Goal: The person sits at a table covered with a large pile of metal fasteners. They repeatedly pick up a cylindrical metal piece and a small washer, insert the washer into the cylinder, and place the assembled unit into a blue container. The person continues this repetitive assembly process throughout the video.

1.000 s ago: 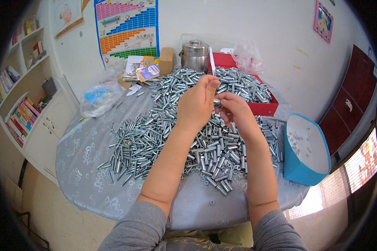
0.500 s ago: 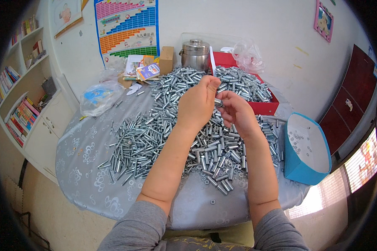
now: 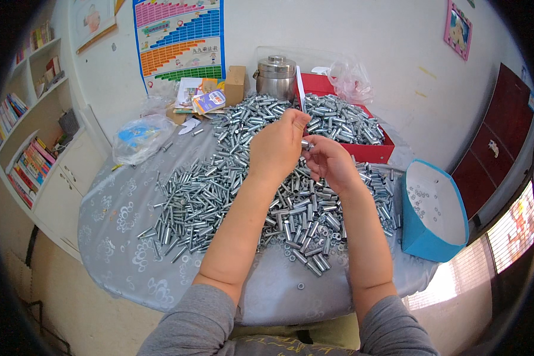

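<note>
Both my hands are raised over the middle of a big heap of metal parts. My left hand [image 3: 275, 145] is closed, thumb up, around a silvery expansion bolt [image 3: 305, 143] that is mostly hidden by the fingers. At its exposed end, my right hand [image 3: 331, 161] has its fingertips curled in a pinch. Beneath the hands lie thin bolts [image 3: 190, 193] on the left. Metal sleeves [image 3: 307, 212] lie on the right, with nuts and washers [image 3: 326, 236] nearer me. Behind, assembled-looking anchors [image 3: 341, 118] are piled in a red box [image 3: 374, 153].
A grey patterned cloth covers the table [image 3: 124, 249]. On the right stands a blue box [image 3: 436, 237] with small rings inside. A lidded steel pot [image 3: 277, 80], booklets [image 3: 209, 102] and a cardboard box [image 3: 236, 85] stand at the back. A plastic bag [image 3: 142, 139] lies far left.
My right hand has shifted slightly left, closer to my left hand, and less of the bolt's end shows. My left hand has barely moved.
</note>
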Demonstrator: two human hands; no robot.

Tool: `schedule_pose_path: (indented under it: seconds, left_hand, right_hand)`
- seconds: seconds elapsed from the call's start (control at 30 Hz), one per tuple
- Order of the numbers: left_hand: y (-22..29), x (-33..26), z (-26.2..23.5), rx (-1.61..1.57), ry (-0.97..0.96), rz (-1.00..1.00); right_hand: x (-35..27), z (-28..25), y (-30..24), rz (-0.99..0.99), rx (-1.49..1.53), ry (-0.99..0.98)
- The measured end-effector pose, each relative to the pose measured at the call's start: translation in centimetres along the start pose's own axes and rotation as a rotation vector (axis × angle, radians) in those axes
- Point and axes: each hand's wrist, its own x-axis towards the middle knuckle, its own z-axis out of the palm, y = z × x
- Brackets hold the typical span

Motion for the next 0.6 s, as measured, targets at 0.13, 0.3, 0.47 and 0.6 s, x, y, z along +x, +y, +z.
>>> schedule_pose_path:
  seconds: [0.13,0.3,0.47,0.6]
  left_hand:
    - [-0.4,0.1,0.4,-0.039,-0.031,-0.047]
    - [-0.5,0.1,0.2,0.009,-0.083,-0.046]
    - [-1.1,0.0,0.8,0.031,-0.021,0.004]
    - [-0.7,-0.2,0.8,0.038,-0.016,0.023]
  right_hand:
    - [0.1,0.4,0.4,0.086,0.029,-0.01]
    - [0.5,0.1,0.9,0.068,0.048,0.033]
    - [0.4,-0.2,0.7,0.124,0.095,-0.026]
    - [0.8,-0.6,1.1,0.106,0.15,-0.038]
